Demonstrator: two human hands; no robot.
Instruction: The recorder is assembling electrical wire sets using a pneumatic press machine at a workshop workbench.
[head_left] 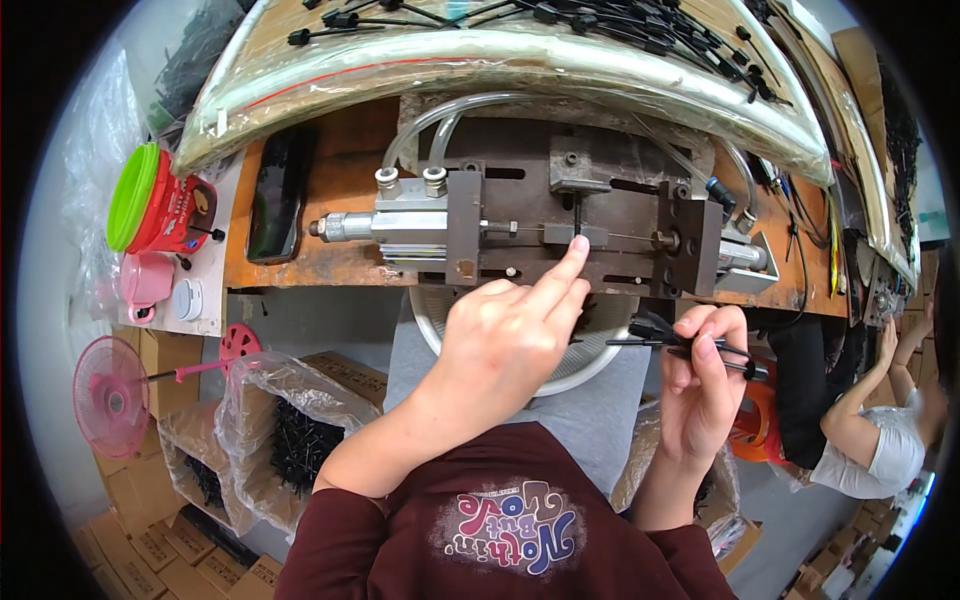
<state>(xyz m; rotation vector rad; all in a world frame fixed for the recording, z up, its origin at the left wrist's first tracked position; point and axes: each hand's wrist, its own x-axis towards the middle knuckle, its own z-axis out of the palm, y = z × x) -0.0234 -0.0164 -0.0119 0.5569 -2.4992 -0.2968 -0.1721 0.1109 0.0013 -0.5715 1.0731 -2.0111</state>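
Big rusty orange surface (330, 190) up top, with a shiny plastic-wrapped board (500, 60) curving above it and lots of black ties (600, 15) spread on that. Dark metal machine (570, 225) bolted in the middle of the surface, silver tube part (400, 225) on its left end, clear hoses (440, 115) looping out the top. Round metal bowl (600, 345) just under the machine's front edge. Off to the left: a black phone (278, 190), a red tub with a green lid (160, 205), a pink fan (112, 395), and bags of black parts (300, 440).

Left hand (500, 340) reaching up, pointing finger stretched out, tip touching the small black piece (578, 215) standing in the machine's middle slot; other fingers curled in, holding nothing. Looks like pushing that piece down into place.

Right hand (705, 385) lower, beside the bowl, pinched shut on a few thin black ties (660, 342), ready as spares.

Next move probably needs the finger pulled clear of the slot, then one fresh tie fed in straight.
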